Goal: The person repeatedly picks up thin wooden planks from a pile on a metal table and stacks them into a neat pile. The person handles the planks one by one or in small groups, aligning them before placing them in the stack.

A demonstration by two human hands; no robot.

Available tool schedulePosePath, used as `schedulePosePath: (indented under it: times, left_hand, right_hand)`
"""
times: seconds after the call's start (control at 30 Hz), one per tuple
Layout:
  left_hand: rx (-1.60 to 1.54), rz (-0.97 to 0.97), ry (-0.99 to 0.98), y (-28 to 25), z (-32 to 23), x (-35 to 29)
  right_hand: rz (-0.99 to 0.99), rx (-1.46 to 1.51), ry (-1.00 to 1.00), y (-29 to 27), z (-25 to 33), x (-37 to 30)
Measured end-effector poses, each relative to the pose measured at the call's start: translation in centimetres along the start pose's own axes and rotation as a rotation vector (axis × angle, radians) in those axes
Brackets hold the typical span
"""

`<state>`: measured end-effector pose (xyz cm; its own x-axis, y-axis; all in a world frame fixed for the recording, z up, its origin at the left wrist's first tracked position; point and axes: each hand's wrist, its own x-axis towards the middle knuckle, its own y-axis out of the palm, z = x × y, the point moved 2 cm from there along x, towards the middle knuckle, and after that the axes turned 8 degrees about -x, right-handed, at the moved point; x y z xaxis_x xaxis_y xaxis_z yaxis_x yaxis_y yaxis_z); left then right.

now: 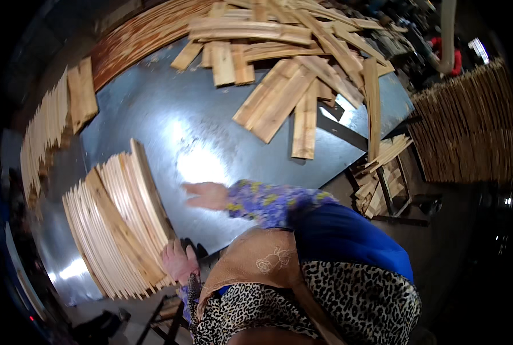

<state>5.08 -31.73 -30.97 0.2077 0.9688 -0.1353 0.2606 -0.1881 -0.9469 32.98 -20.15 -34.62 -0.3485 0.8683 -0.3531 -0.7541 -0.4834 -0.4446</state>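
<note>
My left hand (180, 261) rests with its fingers stretched against the near end of a row of thin wooden boards (121, 221) on the left of the table. These boards stand on edge, packed side by side, with one board (118, 227) lying slantwise across the top. My right hand (206, 196), a little blurred, hangs over the bare metal tabletop (153, 109) to the right of the row. Its fingers point left and are apart, with nothing in them. A purple flowered sleeve (256, 201) covers that forearm.
Loose boards (273, 98) lie in a criss-cross heap at the table's far side. More boards (43, 135) stand in a row at the far left, near a reddish-brown stack (147, 34). A tall board stack (466, 126) and a rack of offcuts (383, 190) are at right.
</note>
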Motion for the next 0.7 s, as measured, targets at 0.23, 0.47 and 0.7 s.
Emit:
schedulePosePath:
  times: [0.23, 0.47, 0.7]
  left_hand:
    - [-0.067, -0.043, -0.135, 1.5, -10.6, 8.3]
    - [-0.268, 0.035, 0.356, 7.5, -32.5, 22.6]
    - [-0.331, 0.272, 0.537, 9.6, -47.6, 29.1]
  right_hand:
    - [-1.203, -0.654, 0.721, -36.0, -21.5, -29.2]
    - [-1.466, -0.011, 1.461, -39.2, -43.9, -49.5]
    - [-1.300, -0.123, 1.450, -37.3, -52.3, -54.3]
